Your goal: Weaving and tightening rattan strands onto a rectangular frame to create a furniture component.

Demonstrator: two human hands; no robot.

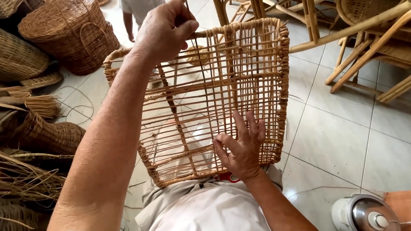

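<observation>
At the far left, finished woven baskets (73,29) are lying in a heap on the tiled floor (337,133), and loose bundles of dry cane strips (6,179) are lying nearer. The left hand (165,30) is reaching up and far, its fingers pinched together on a thin dark cane strand (203,77) that is running down across the open rattan frame (216,97). This frame is standing tilted on the person's lap, in the middle of the scene. The right hand (241,146) is pressing flat on the frame's near right part, its fingers spread apart over the slats. Far right, rattan chairs (381,40) are standing. Near right, a white rice cooker (368,220) is sitting on the floor.
</observation>
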